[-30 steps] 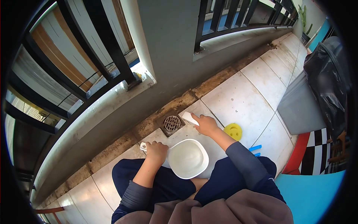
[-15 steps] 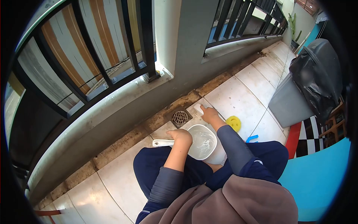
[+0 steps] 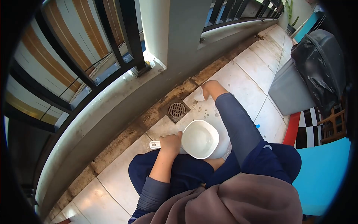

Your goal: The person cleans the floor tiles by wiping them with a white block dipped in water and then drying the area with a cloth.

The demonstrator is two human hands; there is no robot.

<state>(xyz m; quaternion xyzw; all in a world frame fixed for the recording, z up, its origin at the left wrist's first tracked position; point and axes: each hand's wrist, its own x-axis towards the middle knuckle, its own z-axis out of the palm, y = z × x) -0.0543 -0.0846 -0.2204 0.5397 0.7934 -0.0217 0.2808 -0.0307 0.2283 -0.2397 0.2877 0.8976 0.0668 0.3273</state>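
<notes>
Several black bars of a railing (image 3: 52, 84) stand at the far left, above a low grey wall (image 3: 123, 104). Next, the person's left hand (image 3: 170, 145) is closed around the handle of a white dipper (image 3: 200, 139), the handle's end (image 3: 154, 145) jutting out past the fist. Set in the floor beyond it is a round drain (image 3: 177, 110). The dipper's bowl, with clear liquid inside, is in front of the folded legs; whether it touches the floor cannot be told. Farther out, near the drain, the right hand (image 3: 212, 89) holds a white thing (image 3: 199, 96) low at the tiles, its fingers partly hidden. At the right stands a grey bin (image 3: 285, 89) with a black bag (image 3: 317, 74).
</notes>
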